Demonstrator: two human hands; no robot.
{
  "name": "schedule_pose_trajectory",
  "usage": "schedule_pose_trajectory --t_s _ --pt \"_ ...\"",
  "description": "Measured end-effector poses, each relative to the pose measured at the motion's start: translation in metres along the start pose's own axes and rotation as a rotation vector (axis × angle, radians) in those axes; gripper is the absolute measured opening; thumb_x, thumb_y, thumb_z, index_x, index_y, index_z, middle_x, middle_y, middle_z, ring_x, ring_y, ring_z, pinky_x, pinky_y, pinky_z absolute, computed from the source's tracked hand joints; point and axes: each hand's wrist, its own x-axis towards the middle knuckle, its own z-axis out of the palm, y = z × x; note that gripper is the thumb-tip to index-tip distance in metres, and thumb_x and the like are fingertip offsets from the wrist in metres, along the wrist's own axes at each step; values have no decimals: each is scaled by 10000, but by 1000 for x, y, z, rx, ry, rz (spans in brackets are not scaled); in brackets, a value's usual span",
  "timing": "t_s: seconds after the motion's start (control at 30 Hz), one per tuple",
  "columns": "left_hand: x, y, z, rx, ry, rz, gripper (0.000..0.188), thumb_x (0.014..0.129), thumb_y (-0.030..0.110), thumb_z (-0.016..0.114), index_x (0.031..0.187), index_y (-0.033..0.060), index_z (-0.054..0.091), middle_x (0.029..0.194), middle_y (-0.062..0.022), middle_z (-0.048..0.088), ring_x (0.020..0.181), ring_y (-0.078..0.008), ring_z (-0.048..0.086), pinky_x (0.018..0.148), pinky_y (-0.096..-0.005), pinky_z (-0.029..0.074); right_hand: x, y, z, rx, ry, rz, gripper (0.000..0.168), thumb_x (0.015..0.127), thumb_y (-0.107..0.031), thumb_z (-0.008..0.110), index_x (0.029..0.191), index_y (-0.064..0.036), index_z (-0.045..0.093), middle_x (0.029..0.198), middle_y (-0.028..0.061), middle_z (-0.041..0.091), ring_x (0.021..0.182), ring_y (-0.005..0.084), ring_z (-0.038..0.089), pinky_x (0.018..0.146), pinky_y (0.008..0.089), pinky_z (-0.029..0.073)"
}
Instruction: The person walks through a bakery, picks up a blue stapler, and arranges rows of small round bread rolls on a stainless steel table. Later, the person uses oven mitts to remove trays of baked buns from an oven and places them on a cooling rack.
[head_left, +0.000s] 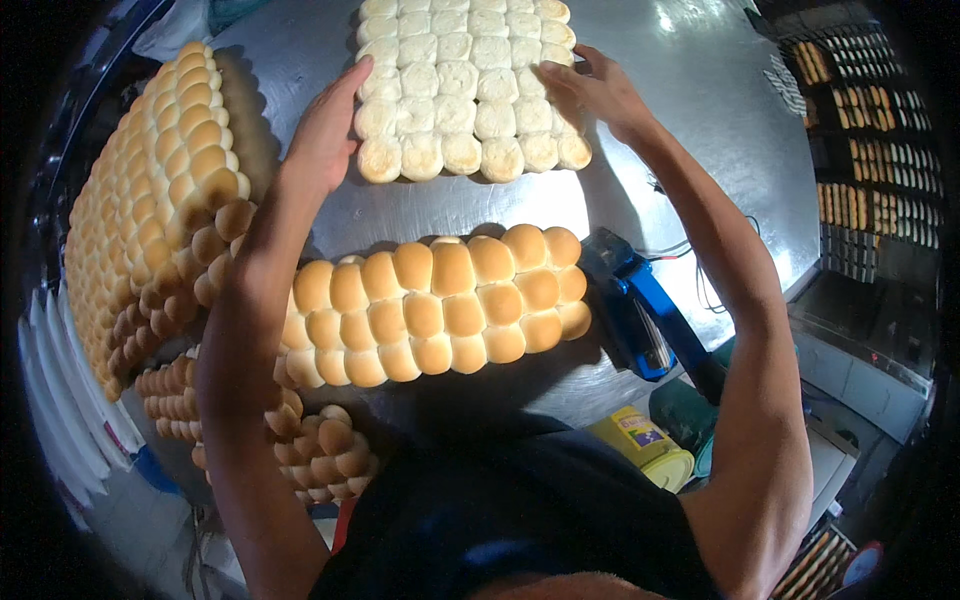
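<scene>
A slab of joined bread rolls lies at the far side of the metal table, its pale undersides facing up. My left hand grips its left edge. On the opposite edge, my right hand has its thumb over the top and the fingers down the side. Nearer to me is a narrower block of joined rolls, golden tops up, with its left end partly hidden behind my left forearm. A large stack of golden roll slabs rises at the left.
Beside the narrower block stands a blue heat sealer with a cable. More rolls sit at the near left, by stacked white plastic bags. A yellow tub is near my right elbow. Racks of bread trays stand at the right.
</scene>
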Motion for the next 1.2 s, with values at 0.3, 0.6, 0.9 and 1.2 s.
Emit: schedule_pose_trajectory --t_s 0.3,0.6,0.9,1.2 --pt "-35 52 68 650 -183 509 546 917 332 697 1329 5 550 1145 -98 654 1039 -138 618 897 -274 500 1 -32 45 259 -24 24 780 928 -487 631 1414 79 403 1236 282 585 1144 345 605 967 426 505" --pt "-15 -11 71 715 227 1150 418 826 279 783 1155 62 643 1239 -116 629 1153 -276 600 1006 -381 456 1 -39 38 475 -68 212 775 995 -596 392 1395 67 435 1238 252 583 1150 295 579 1010 410 441" --pt "39 -36 31 -327 -33 368 769 1024 547 338 1520 -34 246 1582 -172 281 1446 -227 287 1200 -337 186 16 -51 55 -149 47 -146 631 891 -521 656 1177 42 655 902 173 711 791 248 695 731 395 560" --pt "20 -24 -24 -659 -605 191 925 900 758 338 1500 55 319 1484 -182 429 1350 -334 448 1136 -497 358 -16 -118 55 37 -64 -273 496 973 -403 577 1270 -8 543 1201 177 597 1064 242 592 900 385 507"
